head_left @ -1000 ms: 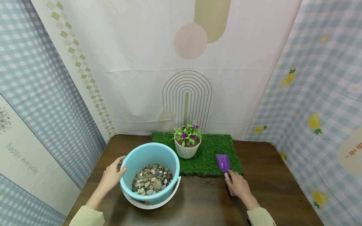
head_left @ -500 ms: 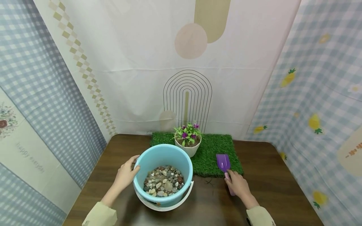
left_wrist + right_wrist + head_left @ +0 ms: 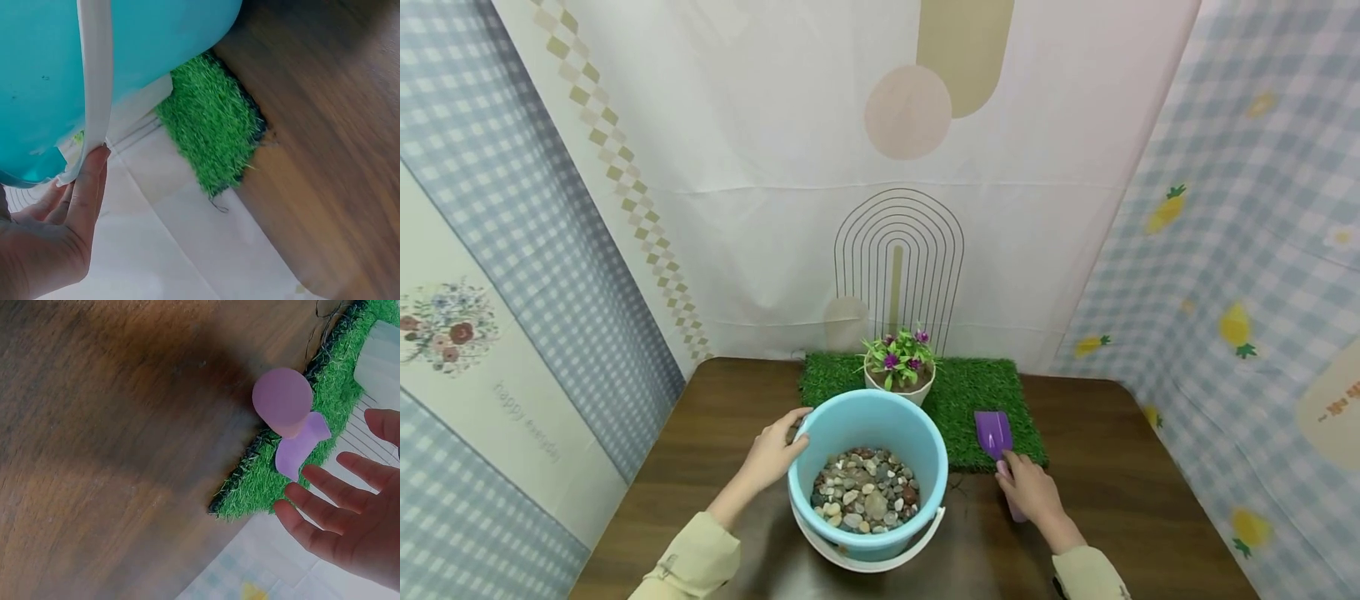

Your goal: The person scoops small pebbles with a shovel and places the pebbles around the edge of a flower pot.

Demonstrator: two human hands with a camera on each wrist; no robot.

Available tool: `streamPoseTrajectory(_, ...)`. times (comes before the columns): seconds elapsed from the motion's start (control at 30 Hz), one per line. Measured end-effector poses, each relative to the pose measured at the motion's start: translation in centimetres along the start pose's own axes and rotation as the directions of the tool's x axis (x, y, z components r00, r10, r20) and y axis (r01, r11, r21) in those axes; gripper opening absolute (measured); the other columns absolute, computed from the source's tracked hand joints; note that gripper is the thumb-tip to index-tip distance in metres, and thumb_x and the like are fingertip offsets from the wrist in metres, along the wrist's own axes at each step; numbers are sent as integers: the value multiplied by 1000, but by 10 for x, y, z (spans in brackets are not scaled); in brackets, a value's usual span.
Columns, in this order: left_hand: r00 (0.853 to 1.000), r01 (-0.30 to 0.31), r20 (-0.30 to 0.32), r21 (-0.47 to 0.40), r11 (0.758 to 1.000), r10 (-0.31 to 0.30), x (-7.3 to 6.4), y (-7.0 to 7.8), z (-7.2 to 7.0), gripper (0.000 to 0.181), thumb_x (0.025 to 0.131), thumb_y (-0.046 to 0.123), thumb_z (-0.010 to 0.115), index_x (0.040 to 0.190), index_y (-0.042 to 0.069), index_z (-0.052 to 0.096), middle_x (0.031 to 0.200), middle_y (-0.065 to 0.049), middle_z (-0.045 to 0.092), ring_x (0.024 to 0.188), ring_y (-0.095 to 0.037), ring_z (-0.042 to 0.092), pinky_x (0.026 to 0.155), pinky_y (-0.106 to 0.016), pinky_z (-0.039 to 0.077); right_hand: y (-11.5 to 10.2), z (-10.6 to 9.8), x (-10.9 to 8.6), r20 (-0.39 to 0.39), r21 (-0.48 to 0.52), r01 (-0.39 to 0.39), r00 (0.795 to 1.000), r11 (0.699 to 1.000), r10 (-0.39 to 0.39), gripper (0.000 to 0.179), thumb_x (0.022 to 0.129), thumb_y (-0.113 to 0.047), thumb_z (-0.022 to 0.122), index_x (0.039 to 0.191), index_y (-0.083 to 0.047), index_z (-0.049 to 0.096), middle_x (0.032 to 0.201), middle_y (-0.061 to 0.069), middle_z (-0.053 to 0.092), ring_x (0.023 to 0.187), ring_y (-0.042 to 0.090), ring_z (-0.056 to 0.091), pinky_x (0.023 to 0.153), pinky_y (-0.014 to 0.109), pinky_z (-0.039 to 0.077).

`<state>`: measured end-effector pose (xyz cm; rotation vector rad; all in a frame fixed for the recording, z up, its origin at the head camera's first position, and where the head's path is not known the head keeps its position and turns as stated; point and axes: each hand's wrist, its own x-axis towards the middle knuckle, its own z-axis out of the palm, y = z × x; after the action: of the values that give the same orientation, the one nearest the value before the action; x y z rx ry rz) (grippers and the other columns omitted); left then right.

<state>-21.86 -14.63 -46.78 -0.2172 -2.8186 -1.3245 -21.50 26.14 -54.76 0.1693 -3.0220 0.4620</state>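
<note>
The left hand (image 3: 772, 454) grips the rim of a light blue bucket (image 3: 850, 421) at its left side; pebbles (image 3: 868, 492) cover the bucket's bottom, and its white bail (image 3: 868, 567) hangs low at the front; the bucket is at the middle of the table (image 3: 741, 392), in front of a potted plant (image 3: 901, 362) on a grass mat (image 3: 962, 396); the right hand (image 3: 1032, 490), fingers extended, is at the handle of a purple shovel (image 3: 995, 435), whose blade lies on the mat; whether they touch I cannot tell.
</note>
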Motion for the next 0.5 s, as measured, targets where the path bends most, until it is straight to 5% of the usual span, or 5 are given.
streamPoseTrajectory(0.5,983,-71,165,-57,996,80,25,13,24,42,96,15,52,138,9,47,123,-15,60,75,-13,63,55,-25,53,0,-1,4,72,14,-119,990,993,118,55,88,-27,65,127,9,51,110,33,58,97,49,58,73,58,55)
